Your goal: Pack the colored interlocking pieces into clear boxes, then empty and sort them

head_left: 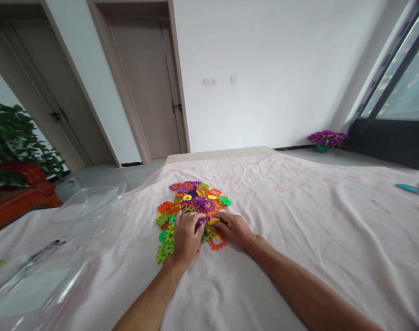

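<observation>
Wrinkled pale cloth (299, 220), heaped toothed plastic pieces (165, 219), left hand (187, 233) pinching purple piece (203, 220), right hand (238, 231), grip unclear

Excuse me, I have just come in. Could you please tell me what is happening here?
A person is handling a heap of flat, brightly coloured, notched pieces on a pale pink floral cloth. The left hand holds a purple, toothed piece over the heap. The right hand is close beside it, at a small yellow piece; whether it grips that piece is hard to tell. Clear, see-through containers lie to the left of the heap.
</observation>
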`<state>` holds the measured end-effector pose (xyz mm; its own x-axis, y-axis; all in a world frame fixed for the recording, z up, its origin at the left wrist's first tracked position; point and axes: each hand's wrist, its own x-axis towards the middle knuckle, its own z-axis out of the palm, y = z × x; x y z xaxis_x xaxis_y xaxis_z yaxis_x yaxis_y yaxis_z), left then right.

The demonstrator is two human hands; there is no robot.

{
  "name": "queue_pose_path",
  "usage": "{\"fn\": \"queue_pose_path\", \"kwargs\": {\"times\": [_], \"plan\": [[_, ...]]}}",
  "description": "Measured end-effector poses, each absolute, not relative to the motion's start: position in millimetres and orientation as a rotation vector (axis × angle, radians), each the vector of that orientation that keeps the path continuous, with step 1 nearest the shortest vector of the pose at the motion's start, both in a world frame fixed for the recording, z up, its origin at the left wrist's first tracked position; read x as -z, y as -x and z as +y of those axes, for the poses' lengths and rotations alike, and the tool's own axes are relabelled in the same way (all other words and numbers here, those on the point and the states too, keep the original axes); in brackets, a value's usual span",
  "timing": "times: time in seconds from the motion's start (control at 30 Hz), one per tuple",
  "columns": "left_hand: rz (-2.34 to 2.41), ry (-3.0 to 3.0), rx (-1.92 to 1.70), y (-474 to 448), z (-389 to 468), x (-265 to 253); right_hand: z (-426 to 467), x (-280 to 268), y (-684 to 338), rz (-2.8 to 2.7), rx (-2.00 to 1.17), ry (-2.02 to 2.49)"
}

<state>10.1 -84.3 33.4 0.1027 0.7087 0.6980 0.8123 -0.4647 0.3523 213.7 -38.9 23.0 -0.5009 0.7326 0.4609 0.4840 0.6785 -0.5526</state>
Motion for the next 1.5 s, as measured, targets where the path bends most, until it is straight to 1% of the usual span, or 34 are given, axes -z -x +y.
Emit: {"fn": "queue_pose_path", "kwargs": {"times": [0.23, 0.4, 0.6, 0.87, 1.07, 1.23, 1.4, 1.5], "plan": [[-1.438, 2.363, 1.241, -17.9, -87.5, -35.4, -38.0, -24.3, -212.8, -2.186, -0.49, 0.927], [-1.482, 2.282, 1.285, -20.2, -86.2, -36.4, -40.3, -25.0, -213.7, -2.215, -0.506, 0.922], [-1.572, 2.138, 1.344, -14.9, -83.9, -35.9, -39.4, -20.6, -212.9, -2.178, -0.405, 1.019], [-1.661, 2.092, 1.376, -11.4, -80.9, -32.7, -35.0, -19.3, -215.2, -2.056, -0.442, 1.114], [-1.681, 2.104, 1.358, -9.9, -80.0, -31.0, -36.3, -24.7, -214.8, -2.053, -0.471, 1.068], [-1.729, 2.118, 1.435, -7.8, -76.4, -32.6, -37.6, -31.9, -220.2, -2.062, -0.383, 1.02], [-1.83, 2.147, 1.575, 1.4, -59.7, -48.1, -31.7, -28.4, -220.8, -2.017, -0.24, 1.163], [-1.962, 2.178, 1.364, 14.0, -31.5, -63.2, -27.0, -23.7, -217.1, -2.053, -0.209, 1.332]]}}
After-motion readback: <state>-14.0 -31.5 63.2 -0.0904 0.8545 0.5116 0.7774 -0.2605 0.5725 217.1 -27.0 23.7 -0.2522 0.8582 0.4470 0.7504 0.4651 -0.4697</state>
